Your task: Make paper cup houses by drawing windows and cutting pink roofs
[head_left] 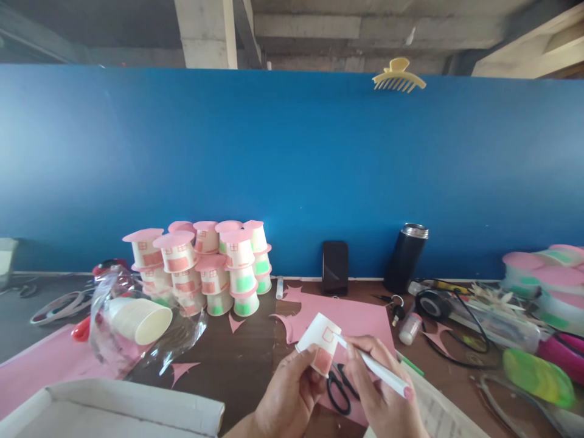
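Left hand (292,389) grips a cup (320,344) near centre, right hand (381,389) pinches a pen (371,365) on its half-drawn window; decorated pile (205,267) far left looks done, blank cups (137,319) in the bag remain.

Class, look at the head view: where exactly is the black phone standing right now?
The black phone stands upright against the blue wall at the back of the table, just right of centre, between the stacked paper-cup houses and the dark flask.
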